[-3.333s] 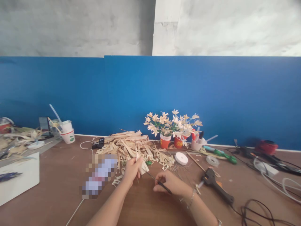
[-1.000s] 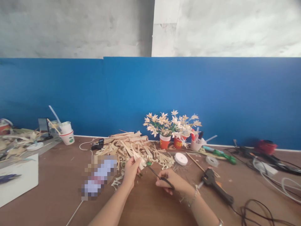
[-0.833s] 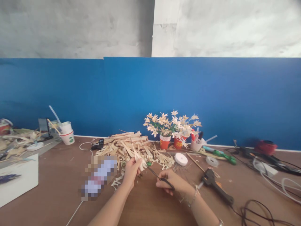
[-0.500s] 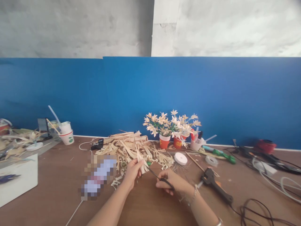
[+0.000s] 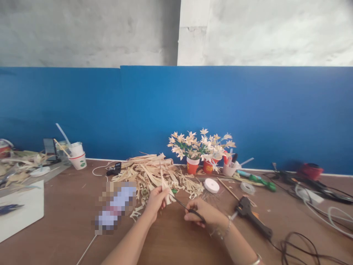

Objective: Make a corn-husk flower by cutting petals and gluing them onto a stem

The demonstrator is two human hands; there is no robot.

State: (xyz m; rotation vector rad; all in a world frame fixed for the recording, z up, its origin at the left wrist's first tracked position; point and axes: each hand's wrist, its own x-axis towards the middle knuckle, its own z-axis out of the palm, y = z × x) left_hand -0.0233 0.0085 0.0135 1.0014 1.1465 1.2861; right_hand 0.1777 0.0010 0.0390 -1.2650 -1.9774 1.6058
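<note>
My left hand [image 5: 158, 200] pinches a pale, dry husk piece [image 5: 168, 194] that tapers upward to a thin point. Black-handled scissors [image 5: 194, 213] are in my right hand [image 5: 200, 212], its fingers wrapped round the handles. The blades [image 5: 178, 200] reach left to the lower edge of the husk piece; whether they bite into it is too small to tell. Behind my left hand lies a heap of dry husk strips [image 5: 149, 167], with small cut scraps [image 5: 135, 213] near its front.
Husk flowers stand in red paper cups [image 5: 193, 165] at the back. A white ribbon roll [image 5: 211, 185] and a black glue gun [image 5: 252, 217] with its cable lie to the right. A blurred-out phone-like object [image 5: 116, 208] sits left. A white paper cup [image 5: 78, 161] stands farther left.
My right hand and the scissors have shifted very slightly to the right. The husk piece has tilted a little; my left hand stays nearly in place.
</note>
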